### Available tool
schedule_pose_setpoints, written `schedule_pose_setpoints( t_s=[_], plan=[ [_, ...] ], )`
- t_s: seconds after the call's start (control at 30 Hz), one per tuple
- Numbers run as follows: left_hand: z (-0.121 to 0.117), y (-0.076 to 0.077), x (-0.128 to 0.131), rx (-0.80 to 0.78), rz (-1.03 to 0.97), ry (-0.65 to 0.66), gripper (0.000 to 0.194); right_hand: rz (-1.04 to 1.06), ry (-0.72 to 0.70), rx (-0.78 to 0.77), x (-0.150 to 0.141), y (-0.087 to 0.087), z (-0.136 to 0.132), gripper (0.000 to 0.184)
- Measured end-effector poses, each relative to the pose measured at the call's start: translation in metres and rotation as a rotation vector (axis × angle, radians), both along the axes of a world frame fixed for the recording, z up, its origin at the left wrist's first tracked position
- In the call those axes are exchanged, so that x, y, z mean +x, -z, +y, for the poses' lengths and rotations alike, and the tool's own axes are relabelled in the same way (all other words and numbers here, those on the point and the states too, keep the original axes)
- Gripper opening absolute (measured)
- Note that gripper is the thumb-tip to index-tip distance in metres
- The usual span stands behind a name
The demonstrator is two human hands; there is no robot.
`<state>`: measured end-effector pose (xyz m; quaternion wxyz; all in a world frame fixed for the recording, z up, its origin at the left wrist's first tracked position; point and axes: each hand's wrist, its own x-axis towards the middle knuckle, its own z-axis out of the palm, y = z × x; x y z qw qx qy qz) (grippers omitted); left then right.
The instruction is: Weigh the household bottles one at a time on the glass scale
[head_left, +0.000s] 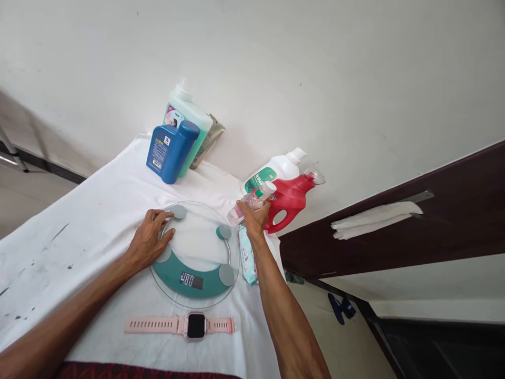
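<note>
My right hand (256, 215) is wrapped round a small clear bottle (246, 204) with a white cap, tilted in front of a white detergent bottle (272, 171) and a red jug (292, 197). With fingers apart, my left hand (151, 237) rests at the left edge of a round glass bathroom scale (197, 245). Its display is lit with digits. A pink-strapped smartwatch (196, 326) lies in front of the scale. Below my right hand is a soft packet of wipes (248, 255), partly covered by my wrist.
At the back left stand a blue bottle (171, 152), a green-filled bottle (197, 123) and a gold tube (211, 139). A white cloth (90, 210) covers the table, against the wall. Slippers (341, 308) lie on the floor at right.
</note>
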<state>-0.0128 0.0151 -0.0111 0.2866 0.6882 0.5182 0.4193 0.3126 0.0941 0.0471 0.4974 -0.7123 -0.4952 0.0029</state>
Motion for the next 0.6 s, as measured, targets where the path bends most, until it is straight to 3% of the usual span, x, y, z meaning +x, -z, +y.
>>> schedule_pose_setpoints(
  t_s=[0.07, 0.17, 0.37, 0.5, 0.6],
  plan=[
    [0.0, 0.0, 0.0, -0.008, 0.0, 0.001, 0.038, 0.042, 0.041, -0.017, 0.003, 0.006, 0.0, 0.06],
    [-0.001, 0.001, 0.001, -0.009, -0.013, 0.004, 0.038, 0.075, 0.046, -0.013, 0.001, 0.001, -0.009, 0.062],
    [-0.003, 0.0, 0.003, -0.017, -0.039, 0.013, 0.039, -0.142, 0.056, 0.238, -0.035, -0.044, -0.044, 0.083],
    [-0.005, 0.0, 0.004, -0.025, -0.062, -0.003, 0.038, -0.354, -0.173, 0.335, -0.086, -0.065, -0.032, 0.066],
    [-0.005, 0.0, 0.005, -0.026, -0.085, -0.002, 0.038, -0.252, -0.368, 0.226, -0.131, -0.061, 0.006, 0.065]
  ],
)
